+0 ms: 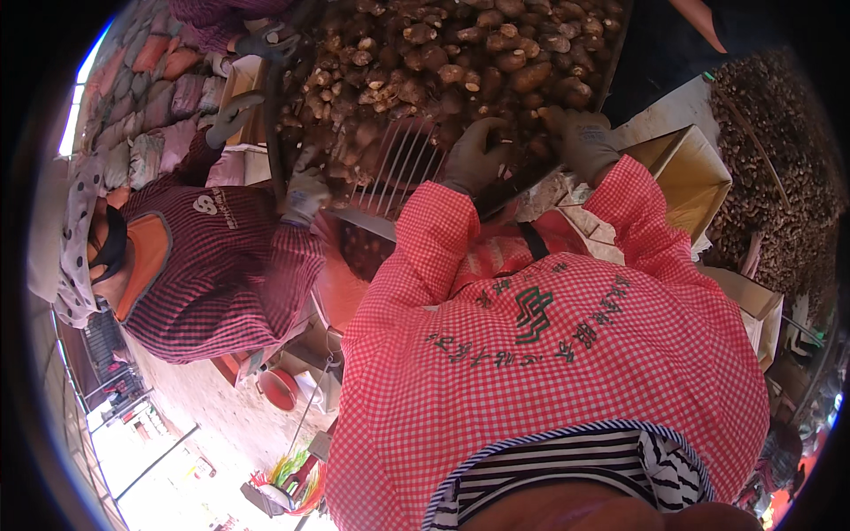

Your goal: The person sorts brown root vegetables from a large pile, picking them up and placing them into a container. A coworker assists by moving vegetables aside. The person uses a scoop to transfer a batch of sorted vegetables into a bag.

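A large heap of brown, root-like tubers, probably taro, lies on a dark-rimmed sorting table before me. My left hand, in a grey glove, is at the heap's near edge, thumb and fingers curved apart; whether a tuber is between them I cannot tell. To its left a metal bar grate shows among the tubers. My right hand, also gloved, rests at the heap's near right edge, its fingertips by a pale-ended tuber; its grip is partly hidden. Both forearms wear red checked sleeves.
On the left a co-worker in a dark checked smock has gloved hands at the table's rim. Another co-worker's gloved hand is at the top left. Stacked sacks stand beyond. A yellowish box and another tuber pile are to the right.
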### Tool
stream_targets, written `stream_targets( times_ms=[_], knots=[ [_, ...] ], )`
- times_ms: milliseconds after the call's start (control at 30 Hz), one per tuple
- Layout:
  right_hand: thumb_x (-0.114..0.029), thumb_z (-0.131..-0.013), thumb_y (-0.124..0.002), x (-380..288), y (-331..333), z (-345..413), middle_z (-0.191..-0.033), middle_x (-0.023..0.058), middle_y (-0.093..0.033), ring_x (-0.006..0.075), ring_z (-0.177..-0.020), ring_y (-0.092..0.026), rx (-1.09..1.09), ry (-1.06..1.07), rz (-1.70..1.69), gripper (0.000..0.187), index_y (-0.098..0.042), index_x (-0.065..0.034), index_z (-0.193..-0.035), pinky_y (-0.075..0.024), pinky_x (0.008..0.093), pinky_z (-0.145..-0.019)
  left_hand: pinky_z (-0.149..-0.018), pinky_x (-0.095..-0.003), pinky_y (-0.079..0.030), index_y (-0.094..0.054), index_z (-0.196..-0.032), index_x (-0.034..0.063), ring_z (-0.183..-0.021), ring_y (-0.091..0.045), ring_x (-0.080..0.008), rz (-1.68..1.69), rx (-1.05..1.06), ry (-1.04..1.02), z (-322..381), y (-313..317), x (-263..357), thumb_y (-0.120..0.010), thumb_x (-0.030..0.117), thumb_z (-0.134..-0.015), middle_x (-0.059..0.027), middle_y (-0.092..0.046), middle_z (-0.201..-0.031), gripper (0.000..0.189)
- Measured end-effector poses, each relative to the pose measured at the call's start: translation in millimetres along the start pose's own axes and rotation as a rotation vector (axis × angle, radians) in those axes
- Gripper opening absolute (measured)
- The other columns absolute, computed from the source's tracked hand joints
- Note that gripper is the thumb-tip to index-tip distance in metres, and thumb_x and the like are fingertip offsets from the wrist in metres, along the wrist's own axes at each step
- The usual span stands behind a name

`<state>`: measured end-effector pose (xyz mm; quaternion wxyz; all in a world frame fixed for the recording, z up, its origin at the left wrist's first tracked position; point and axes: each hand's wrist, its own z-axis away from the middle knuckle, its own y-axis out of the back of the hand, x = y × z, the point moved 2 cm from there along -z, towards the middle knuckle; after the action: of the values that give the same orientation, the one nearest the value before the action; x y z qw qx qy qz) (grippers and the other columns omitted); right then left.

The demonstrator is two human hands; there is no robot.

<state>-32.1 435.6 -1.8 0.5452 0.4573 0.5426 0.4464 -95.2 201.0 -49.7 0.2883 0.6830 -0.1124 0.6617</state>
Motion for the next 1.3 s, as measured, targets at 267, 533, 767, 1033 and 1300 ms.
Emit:
stream_targets(
  times_ms=[267,533,767,1033,1300],
  knots=[
    [-0.042,-0.1,-0.069,-38.6,-37.5,-15.7,-0.12,0.0263,-0.076,0.0479,-0.113,-0.072,-0.191,0.026,-0.412,0.048,-0.069,-0.0103,-0.136,-0.0568,0.0536,-0.098,-0.102,-0.0411,-0.061,-0.059,-0.149,0.0068,-0.116,-0.073,-0.024,0.812,0.256,0.248,85.8,50.5,-73.7,-0.06,0.015,-0.113,-0.0103,-0.073,-0.128,0.036],
    [-0.03,-0.095,-0.08,-50.2,-67.5,-43.4,-0.122,0.0166,-0.078,0.0329,-0.11,-0.075,-0.264,0.163,-0.897,0.064,-0.061,-0.0058,-0.152,-0.0575,0.0396,-0.099,-0.111,-0.0483,-0.058,-0.058,-0.148,0.0083,-0.13,-0.069,-0.0332,1.087,0.428,0.115,127.8,81.6,-70.7,-0.057,0.0,-0.107,-0.0129,-0.069,-0.139,0.042],
    [-0.028,-0.1,-0.08,-74.6,-44.1,-64.3,-0.125,0.0123,-0.077,0.019,-0.102,-0.073,-0.445,0.054,-1.193,0.073,-0.05,-0.0085,-0.163,-0.0596,0.0354,-0.093,-0.113,-0.0436,-0.056,-0.059,-0.142,0.0042,-0.127,-0.068,-0.0279,0.892,0.527,0.088,155.2,85.2,-56.3,-0.057,-0.008,-0.096,-0.0132,-0.071,-0.132,0.048],
    [-0.036,-0.1,-0.078,-166.6,-28.2,-22.3,-0.124,0.0184,-0.077,0.0353,-0.11,-0.075,-0.117,0.342,-0.742,0.05,-0.067,-0.0122,-0.143,-0.0589,0.0415,-0.098,-0.097,-0.032,-0.058,-0.061,-0.131,0.0031,-0.11,-0.069,-0.0168,0.616,0.467,0.08,164.2,56.9,-23.6,-0.07,0.002,-0.102,-0.0083,-0.072,-0.121,0.03],
    [-0.033,-0.105,-0.071,-158.4,-87.5,-2.4,-0.104,0.0155,-0.079,0.0273,-0.102,-0.077,-0.448,-0.055,-1.313,0.035,-0.075,-0.0023,-0.121,-0.0582,0.0417,-0.09,-0.085,-0.0282,-0.056,-0.065,-0.117,0.0035,-0.099,-0.069,-0.0112,0.566,0.631,0.083,200.1,60.1,-22.1,-0.073,0.006,-0.103,-0.0057,-0.073,-0.113,0.016]
  ],
)
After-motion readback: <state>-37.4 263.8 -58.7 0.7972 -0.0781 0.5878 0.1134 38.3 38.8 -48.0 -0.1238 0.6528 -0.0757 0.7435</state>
